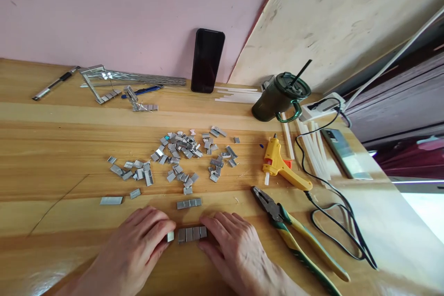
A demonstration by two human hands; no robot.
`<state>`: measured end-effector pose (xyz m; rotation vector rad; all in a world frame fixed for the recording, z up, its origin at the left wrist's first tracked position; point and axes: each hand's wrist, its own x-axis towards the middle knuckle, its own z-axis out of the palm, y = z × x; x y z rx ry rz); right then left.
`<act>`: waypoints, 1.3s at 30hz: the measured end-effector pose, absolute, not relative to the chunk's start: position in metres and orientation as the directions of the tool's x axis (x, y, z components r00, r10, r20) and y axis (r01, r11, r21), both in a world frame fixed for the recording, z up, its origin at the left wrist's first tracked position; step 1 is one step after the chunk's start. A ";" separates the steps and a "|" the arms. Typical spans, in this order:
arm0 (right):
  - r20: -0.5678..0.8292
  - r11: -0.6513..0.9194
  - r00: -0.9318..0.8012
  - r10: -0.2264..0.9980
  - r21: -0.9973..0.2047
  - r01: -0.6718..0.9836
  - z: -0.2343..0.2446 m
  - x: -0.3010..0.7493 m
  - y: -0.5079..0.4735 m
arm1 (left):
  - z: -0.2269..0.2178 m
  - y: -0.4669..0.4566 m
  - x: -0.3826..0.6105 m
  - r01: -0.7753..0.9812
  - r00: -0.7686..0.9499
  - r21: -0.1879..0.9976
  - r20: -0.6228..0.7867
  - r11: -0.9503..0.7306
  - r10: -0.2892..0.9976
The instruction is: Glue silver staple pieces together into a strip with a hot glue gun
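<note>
Between thumb and fingers, my left hand (140,243) pinches a small silver metal piece (170,236). A short row of flat metal pieces (189,234) lies just to its right, with a narrow gap between. My right hand (236,245) has its thumb and fingertips closed on the right end of that row. Just beyond my hands is a similar row of joined metal pieces (189,203). A longer metal strip (111,200) and a single piece (135,193) lie to the left. Farther back spreads a loose pile of metal pieces (182,144).
Pliers (274,208) and a yellow glue gun (277,162) with a looping black cord lie at right. Behind stand a dark green mug (277,99) and an upright phone (208,60). Metal wires (145,78), a pen (55,84) and glue sticks (314,152) are around the back.
</note>
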<state>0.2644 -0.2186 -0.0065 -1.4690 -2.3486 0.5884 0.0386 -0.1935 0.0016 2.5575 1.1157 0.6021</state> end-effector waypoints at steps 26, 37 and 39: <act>0.017 0.391 -0.450 0.893 -0.525 0.756 -0.005 0.265 -0.218 | -0.008 -0.200 0.043 0.686 0.591 0.397 0.184 -0.609 0.786; 0.053 0.392 -0.433 0.900 -0.535 0.749 -0.004 0.267 -0.216 | -0.013 -0.206 0.036 0.658 0.543 0.525 0.166 -0.540 0.823; 0.066 0.396 -0.432 0.900 -0.539 0.744 -0.004 0.266 -0.216 | -0.015 -0.207 0.036 0.663 0.552 0.507 0.167 -0.551 0.817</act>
